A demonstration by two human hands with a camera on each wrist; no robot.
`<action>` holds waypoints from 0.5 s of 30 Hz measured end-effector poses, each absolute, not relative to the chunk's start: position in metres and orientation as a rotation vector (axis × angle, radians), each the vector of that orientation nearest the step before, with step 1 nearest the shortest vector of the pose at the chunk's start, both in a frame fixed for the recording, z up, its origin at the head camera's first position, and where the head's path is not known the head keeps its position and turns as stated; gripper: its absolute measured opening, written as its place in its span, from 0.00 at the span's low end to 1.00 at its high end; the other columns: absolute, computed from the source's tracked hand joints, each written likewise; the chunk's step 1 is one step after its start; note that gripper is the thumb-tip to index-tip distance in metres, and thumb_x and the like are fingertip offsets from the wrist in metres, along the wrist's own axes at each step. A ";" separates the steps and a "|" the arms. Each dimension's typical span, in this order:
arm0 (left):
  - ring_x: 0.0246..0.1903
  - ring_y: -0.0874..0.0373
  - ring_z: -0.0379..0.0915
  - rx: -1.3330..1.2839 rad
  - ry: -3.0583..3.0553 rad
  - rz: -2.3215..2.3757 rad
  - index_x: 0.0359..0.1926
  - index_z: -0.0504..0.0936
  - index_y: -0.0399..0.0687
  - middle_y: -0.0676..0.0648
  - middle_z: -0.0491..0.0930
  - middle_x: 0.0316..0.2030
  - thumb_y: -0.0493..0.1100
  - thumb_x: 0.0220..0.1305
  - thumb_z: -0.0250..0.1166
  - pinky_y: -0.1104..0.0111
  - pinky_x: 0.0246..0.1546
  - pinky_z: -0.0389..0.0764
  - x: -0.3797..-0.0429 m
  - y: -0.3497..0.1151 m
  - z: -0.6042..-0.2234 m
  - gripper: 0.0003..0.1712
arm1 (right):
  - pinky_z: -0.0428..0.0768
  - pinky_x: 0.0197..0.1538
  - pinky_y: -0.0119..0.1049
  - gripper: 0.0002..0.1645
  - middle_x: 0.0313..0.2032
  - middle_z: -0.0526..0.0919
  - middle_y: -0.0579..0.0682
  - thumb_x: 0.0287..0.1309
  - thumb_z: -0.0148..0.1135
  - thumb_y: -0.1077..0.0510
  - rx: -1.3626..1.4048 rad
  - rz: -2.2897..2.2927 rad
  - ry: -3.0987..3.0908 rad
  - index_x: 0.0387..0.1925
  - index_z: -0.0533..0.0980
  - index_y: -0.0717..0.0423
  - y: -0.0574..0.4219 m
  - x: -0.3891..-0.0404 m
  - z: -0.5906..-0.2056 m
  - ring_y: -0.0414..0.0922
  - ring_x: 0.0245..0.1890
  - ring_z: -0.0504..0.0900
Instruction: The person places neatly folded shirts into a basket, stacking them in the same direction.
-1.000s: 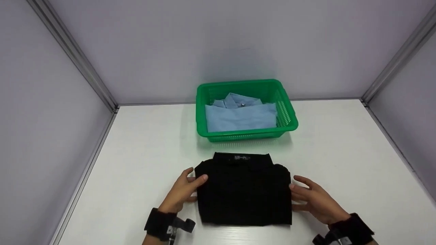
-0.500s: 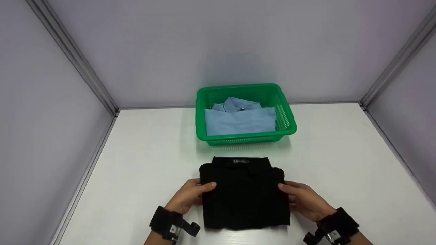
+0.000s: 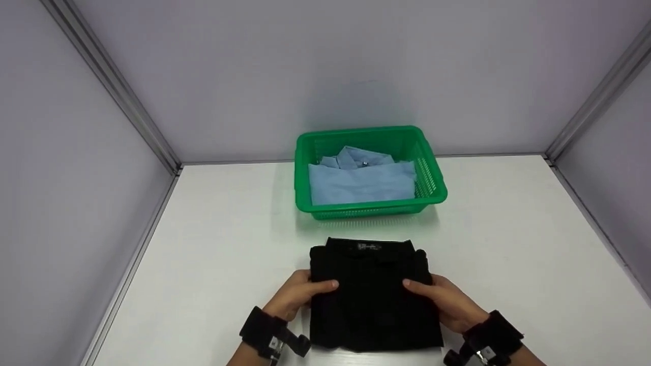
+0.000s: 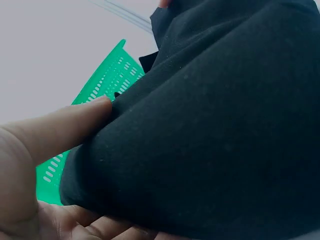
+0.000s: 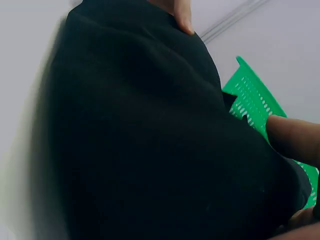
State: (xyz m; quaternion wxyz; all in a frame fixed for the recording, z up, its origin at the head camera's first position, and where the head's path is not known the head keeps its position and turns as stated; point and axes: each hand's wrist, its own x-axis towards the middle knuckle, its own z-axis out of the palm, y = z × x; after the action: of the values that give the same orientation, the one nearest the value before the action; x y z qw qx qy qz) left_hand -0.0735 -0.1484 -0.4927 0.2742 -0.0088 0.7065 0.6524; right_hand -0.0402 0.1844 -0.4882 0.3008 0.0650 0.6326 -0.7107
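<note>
A folded black shirt [image 3: 374, 305], its collar and label toward the back, lies between both hands at the front of the table. My left hand [image 3: 297, 295] grips its left side, thumb on top and fingers tucked beneath. At the right side my right hand [image 3: 452, 302] holds it the same way. The left wrist view shows the black cloth [image 4: 200, 120] bulging between thumb and fingers. In the right wrist view the shirt [image 5: 150, 130] fills most of the picture, with the right thumb at its edge.
Behind the shirt stands a green plastic basket [image 3: 368, 207] holding a folded light blue shirt [image 3: 363, 184]. The white table [image 3: 229, 218] is enclosed by pale panels at the back and both sides. Each wrist wears a black strap with a small camera.
Both hands have moved inward, from touching the shirt's side edges to gripping it with thumbs farther over the top. The shirt has become narrower between them and shifted slightly right.
</note>
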 end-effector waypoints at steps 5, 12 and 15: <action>0.39 0.57 0.87 -0.021 1.909 1.749 0.58 0.79 0.30 0.42 0.89 0.43 0.49 0.65 0.75 0.66 0.43 0.86 -0.074 -0.149 -0.493 0.31 | 0.85 0.60 0.42 0.49 0.57 0.84 0.53 0.75 0.62 0.51 0.130 -1.928 1.590 0.79 0.47 0.70 0.178 -0.039 -0.488 0.46 0.56 0.86; 0.38 0.59 0.87 -0.054 1.769 1.839 0.58 0.80 0.30 0.47 0.90 0.40 0.45 0.69 0.71 0.69 0.40 0.86 -0.071 -0.158 -0.497 0.26 | 0.87 0.56 0.41 0.43 0.52 0.86 0.51 0.74 0.63 0.54 0.181 -1.966 1.550 0.75 0.52 0.70 0.181 -0.036 -0.494 0.45 0.52 0.88; 0.37 0.60 0.88 -0.075 1.673 1.897 0.58 0.79 0.31 0.49 0.90 0.38 0.44 0.71 0.70 0.70 0.38 0.86 -0.069 -0.161 -0.497 0.23 | 0.88 0.55 0.40 0.40 0.51 0.87 0.50 0.74 0.64 0.54 0.186 -1.978 1.544 0.73 0.56 0.69 0.183 -0.036 -0.493 0.45 0.51 0.89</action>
State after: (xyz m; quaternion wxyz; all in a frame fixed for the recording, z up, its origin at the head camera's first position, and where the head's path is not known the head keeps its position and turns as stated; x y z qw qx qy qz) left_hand -0.0693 -0.1612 -0.4972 0.3007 -0.0284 0.6306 0.7149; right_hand -0.0358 0.1833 -0.4931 0.3077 0.0703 0.5840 -0.7478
